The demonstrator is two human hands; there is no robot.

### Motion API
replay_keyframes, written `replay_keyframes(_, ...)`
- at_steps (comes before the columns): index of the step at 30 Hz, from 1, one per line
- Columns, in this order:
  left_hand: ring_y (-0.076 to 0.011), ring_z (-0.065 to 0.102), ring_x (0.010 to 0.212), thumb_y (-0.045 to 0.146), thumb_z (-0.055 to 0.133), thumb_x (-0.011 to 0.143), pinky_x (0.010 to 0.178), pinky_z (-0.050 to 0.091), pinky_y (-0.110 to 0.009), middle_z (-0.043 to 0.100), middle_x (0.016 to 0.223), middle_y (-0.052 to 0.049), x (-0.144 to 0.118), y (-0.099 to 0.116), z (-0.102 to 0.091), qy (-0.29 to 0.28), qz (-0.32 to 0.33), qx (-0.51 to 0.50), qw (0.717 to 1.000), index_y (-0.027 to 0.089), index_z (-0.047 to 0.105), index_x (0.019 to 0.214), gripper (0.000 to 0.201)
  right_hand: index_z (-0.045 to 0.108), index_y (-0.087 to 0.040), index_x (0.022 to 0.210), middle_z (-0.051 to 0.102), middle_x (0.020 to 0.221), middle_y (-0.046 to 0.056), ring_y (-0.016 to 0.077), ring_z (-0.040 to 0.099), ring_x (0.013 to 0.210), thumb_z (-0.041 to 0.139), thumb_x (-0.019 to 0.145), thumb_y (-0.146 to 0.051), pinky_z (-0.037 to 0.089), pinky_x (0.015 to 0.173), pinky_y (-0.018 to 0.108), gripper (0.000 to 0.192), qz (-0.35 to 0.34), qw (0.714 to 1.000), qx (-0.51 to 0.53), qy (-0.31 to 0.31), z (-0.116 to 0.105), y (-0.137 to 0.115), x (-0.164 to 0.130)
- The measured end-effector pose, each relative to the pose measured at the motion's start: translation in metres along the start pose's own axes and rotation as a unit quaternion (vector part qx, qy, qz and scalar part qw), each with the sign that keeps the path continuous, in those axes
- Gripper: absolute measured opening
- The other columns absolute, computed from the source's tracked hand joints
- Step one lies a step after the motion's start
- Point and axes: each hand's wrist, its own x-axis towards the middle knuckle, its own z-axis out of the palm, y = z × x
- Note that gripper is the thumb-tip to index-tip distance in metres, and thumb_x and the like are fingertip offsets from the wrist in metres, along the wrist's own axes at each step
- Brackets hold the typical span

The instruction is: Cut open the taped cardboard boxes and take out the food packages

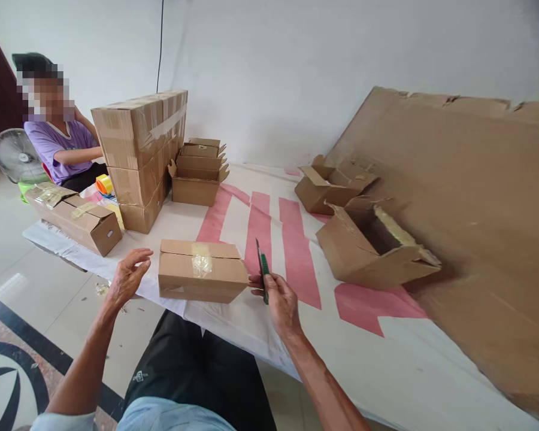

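Head view: right hand (282,304) grips a box cutter (265,268); left hand (128,278) loose, empty.
Blade (257,247) bared, one slip could gouge the carton (202,278).

Holds a slim green-handled utility knife (265,279) in the bare right hand (284,304), blade pointing up and away, just beside the right end of a closed, taped, brown cardboard box (224,289). Holds the bare left hand (126,279), fingers loosely bent, near the box's other end. Faces a white tablecloth with red printing (386,365). Has a low taped brown carton (78,224) at left, near a tall three-layer stack of taped brown cartons (150,140). Has small open brown boxes (193,191) just right of the stack, and two open, flapped brown boxes (350,257) farther right, beside a large flat brown cardboard sheet (476,197). Shares the space with a purple-shirted person (65,149) at left, near a round grey fan (15,157).
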Motion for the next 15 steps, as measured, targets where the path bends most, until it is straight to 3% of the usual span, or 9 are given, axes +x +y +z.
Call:
replay_keyframes(3, -0.0249, 0.074, 0.102, 0.055, 0.082, 0.081, 0.086, 0.059, -0.035, 0.074, 0.133, -0.013, 0.016, -0.005, 0.013, -0.016, -0.005, -0.087, 0.996, 0.021, 0.083, 0.105, 0.042, 0.07, -0.021, 0.091, 0.074, 0.084, 0.006, 0.0213, 0.068, 0.074, 0.068, 0.083, -0.078, 0.055, 0.063, 0.032, 0.058, -0.001, 1.0, 0.004, -0.029, 0.018, -0.021, -0.002)
replay_keyframes(6, -0.0268, 0.075, 0.108, 0.055, 0.085, 0.08, 0.091, 0.06, -0.037, 0.074, 0.134, -0.012, 0.016, -0.005, 0.018, -0.015, -0.008, -0.116, 0.993, 0.021, 0.083, 0.103, 0.041, 0.068, -0.022, 0.088, 0.074, 0.083, 0.005, 0.0224, 0.067, 0.078, 0.067, 0.085, -0.075, 0.055, 0.064, 0.033, 0.053, -0.011, 0.999, -0.015, -0.036, 0.026, -0.032, -0.005)
replay_keyframes(10, -0.032, 0.07, 0.126, 0.052, 0.085, 0.082, 0.104, 0.057, -0.041, 0.075, 0.133, -0.013, 0.011, 0.006, 0.018, -0.03, -0.004, -0.124, 0.992, 0.021, 0.084, 0.101, 0.036, 0.069, -0.022, 0.092, 0.076, 0.089, 0.007, 0.0243, 0.069, 0.083, 0.064, 0.087, -0.073, 0.056, 0.068, 0.035, 0.052, -0.015, 0.999, -0.026, -0.037, 0.027, -0.032, -0.009)
replay_keyframes(15, -0.0362, 0.066, 0.133, 0.049, 0.087, 0.079, 0.102, 0.059, -0.042, 0.071, 0.143, -0.014, 0.013, 0.015, 0.018, -0.058, -0.039, -0.136, 0.988, 0.02, 0.082, 0.103, 0.038, 0.071, -0.021, 0.104, 0.078, 0.094, 0.009, 0.0274, 0.07, 0.088, 0.062, 0.087, -0.077, 0.059, 0.075, 0.039, 0.059, -0.018, 0.999, -0.022, -0.044, 0.023, -0.031, -0.011)
